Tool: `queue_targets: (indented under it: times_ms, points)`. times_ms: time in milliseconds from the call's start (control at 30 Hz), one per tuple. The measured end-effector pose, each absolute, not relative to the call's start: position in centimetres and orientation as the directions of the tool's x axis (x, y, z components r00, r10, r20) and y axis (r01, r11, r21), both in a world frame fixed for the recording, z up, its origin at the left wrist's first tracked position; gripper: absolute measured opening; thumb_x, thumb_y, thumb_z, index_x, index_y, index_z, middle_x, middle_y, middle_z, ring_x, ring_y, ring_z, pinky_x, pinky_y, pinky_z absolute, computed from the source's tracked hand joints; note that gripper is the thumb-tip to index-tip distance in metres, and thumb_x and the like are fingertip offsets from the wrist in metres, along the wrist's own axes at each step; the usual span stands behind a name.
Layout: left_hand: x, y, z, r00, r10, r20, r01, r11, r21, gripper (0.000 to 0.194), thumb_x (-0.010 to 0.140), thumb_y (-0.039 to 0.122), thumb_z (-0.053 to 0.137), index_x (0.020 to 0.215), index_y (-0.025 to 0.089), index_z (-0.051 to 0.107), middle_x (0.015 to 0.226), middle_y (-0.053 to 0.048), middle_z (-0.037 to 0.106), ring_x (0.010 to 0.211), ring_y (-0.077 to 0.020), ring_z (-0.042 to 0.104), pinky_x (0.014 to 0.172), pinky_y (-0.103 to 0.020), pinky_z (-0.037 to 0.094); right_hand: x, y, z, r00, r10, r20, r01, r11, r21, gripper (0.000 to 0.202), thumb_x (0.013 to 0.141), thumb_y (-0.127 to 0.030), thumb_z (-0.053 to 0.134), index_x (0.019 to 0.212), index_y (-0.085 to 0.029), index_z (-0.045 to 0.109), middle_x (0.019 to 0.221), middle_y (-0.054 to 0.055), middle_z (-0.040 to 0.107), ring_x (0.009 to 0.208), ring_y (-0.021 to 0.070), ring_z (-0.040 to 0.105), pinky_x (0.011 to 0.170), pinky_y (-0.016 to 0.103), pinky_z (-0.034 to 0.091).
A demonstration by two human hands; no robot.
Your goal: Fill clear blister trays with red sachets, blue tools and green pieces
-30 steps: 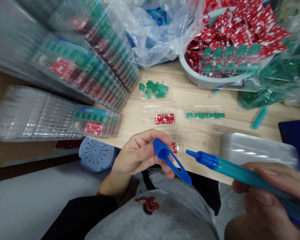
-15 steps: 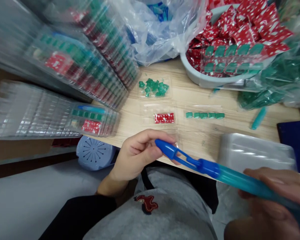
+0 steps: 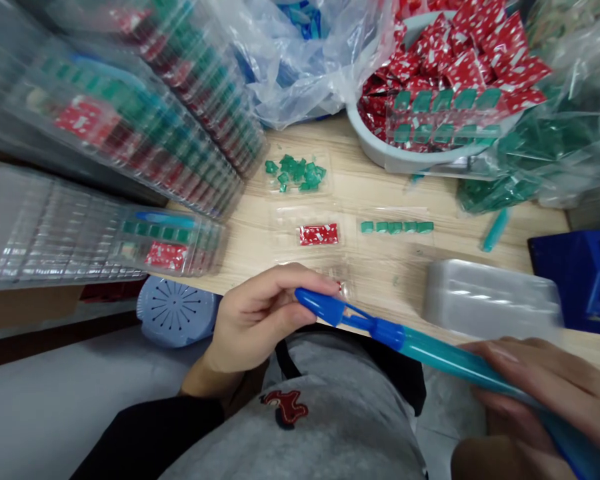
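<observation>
A long pen-like tool point(image 3: 445, 352) with a pointed blue end and a translucent teal barrel slants across in front of me. My left hand point(image 3: 263, 317) is closed in a pinch on its blue tip. Round the far part of the barrel, at lower right, my right hand point(image 3: 550, 390) is closed; it hides some of the barrel. Just beyond my left fingers lies a clear tray point(image 3: 347, 270), partly covered by that hand. Behind it sits another tray holding a red-and-white patterned packet point(image 3: 319, 234). To its right, several green pieces point(image 3: 397, 227) lie in a row.
Loose green pieces point(image 3: 295, 172) fill a small tray. Stacked filled packs point(image 3: 170, 240) stand at left. Red packets heap in a pale basin point(image 3: 375, 143) beside a plastic bag point(image 3: 300, 80). At right are stacked clear trays point(image 3: 490, 297), a teal tube point(image 3: 496, 230) and a dark blue container point(image 3: 555, 280).
The view has shifted slightly to the right. Both hands keep hold of the pen-like tool, which has turned a little. More of the dark blue container shows.
</observation>
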State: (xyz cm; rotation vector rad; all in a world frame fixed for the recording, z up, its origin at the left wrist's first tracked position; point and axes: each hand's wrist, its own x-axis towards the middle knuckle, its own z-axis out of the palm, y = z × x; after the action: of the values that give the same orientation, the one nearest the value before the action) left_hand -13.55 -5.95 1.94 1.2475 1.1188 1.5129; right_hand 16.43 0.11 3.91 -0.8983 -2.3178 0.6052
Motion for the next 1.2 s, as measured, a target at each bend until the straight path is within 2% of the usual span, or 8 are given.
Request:
queue_targets:
  times_ms: [100,167,333,433,700,833,1000,1200]
  points:
    - [-13.5,-5.9,2.1,-0.09,0.961,0.26,-0.024,-0.263,0.964,0.023,0.091,0.024,0.062,0.112,0.025,0.07,0.098,-0.004,0.075,0.086,-0.0147,0.07,0.075,-0.023,0.058,14.5,0.3,5.1,-0.766,0.555,0.325,0.377,0.797,-0.472,0.062,0.09,-0.021,0.057,0.149,-0.029,0.039,0.094,0.006,0.074,0.066,0.0218,0.068,0.047,0.032,0.054]
    - [-13.5,-5.8,2.2,-0.025,0.955,0.295,0.009,-0.295,0.955,0.027,0.09,0.023,0.064,0.116,0.025,0.069,0.099,-0.004,0.075,0.091,-0.0148,0.07,0.08,-0.024,0.057,13.3,0.2,5.6,-0.791,0.523,0.319,0.348,0.812,-0.469,0.064,0.091,-0.017,0.054,0.152,-0.026,0.034,0.09,0.005,0.073,0.063,0.0198,0.067,0.045,0.03,0.052]
    - [-13.6,-5.7,2.9,0.084,0.954,0.289,0.123,-0.297,0.947,0.034,0.088,0.022,0.066,0.121,0.027,0.066,0.103,-0.005,0.075,0.095,-0.0164,0.07,0.085,-0.025,0.056,11.5,-1.1,5.0,-0.699,0.644,0.311,0.427,0.724,-0.541,0.057,0.093,-0.012,0.052,0.147,-0.026,0.043,0.071,0.002,0.065,0.056,0.0155,0.06,0.047,0.027,0.047]
    - [-13.8,-5.6,3.5,0.176,0.968,0.178,0.214,-0.214,0.953,0.034,0.085,0.019,0.068,0.118,0.027,0.067,0.102,-0.004,0.075,0.092,-0.0169,0.071,0.086,-0.027,0.056,11.0,-1.6,4.2,-0.75,0.573,0.33,0.388,0.785,-0.483,0.058,0.095,-0.011,0.05,0.15,-0.019,0.038,0.059,-0.002,0.052,0.05,0.0139,0.051,0.048,0.028,0.041]
    - [-13.9,-5.4,3.7,0.367,0.914,0.175,0.224,-0.27,0.936,0.038,0.09,0.029,0.06,0.128,0.026,0.062,0.11,-0.007,0.075,0.097,-0.018,0.072,0.089,-0.026,0.056,10.8,-2.4,4.0,-0.745,0.573,0.34,0.4,0.793,-0.461,0.058,0.095,-0.009,0.048,0.151,-0.019,0.036,0.064,0.0,0.056,0.058,0.0149,0.051,0.054,0.03,0.042]
    - [-13.9,-5.3,3.9,0.456,0.873,0.173,0.242,-0.308,0.92,0.038,0.093,0.033,0.056,0.129,0.026,0.061,0.095,-0.005,0.077,0.078,-0.017,0.072,0.076,-0.025,0.058,11.1,-2.5,4.4,-0.769,0.547,0.332,0.382,0.808,-0.448,0.055,0.096,-0.008,0.04,0.15,-0.019,0.036,0.066,0.001,0.059,0.058,0.0158,0.051,0.054,0.032,0.041]
    - [-14.0,-5.3,4.4,0.525,0.836,0.159,0.325,-0.37,0.87,0.04,0.096,0.036,0.049,0.134,0.025,0.057,0.075,-0.003,0.074,0.061,-0.0171,0.067,0.062,-0.026,0.055,11.3,-1.4,4.6,-0.829,0.519,0.207,0.32,0.745,-0.585,0.039,0.098,-0.012,0.04,0.135,-0.021,0.052,0.065,-0.002,0.054,0.055,0.0114,0.052,0.051,0.027,0.04]
    - [-13.5,-5.1,3.0,0.441,0.875,0.201,0.294,-0.352,0.889,0.036,0.09,0.028,0.061,0.127,0.026,0.062,0.095,-0.006,0.076,0.079,-0.0179,0.071,0.073,-0.026,0.057,10.6,-0.8,3.5,-0.8,0.575,0.174,0.368,0.698,-0.614,0.035,0.1,-0.021,0.043,0.134,-0.022,0.051,0.064,-0.003,0.049,0.053,0.0112,0.05,0.047,0.024,0.037]
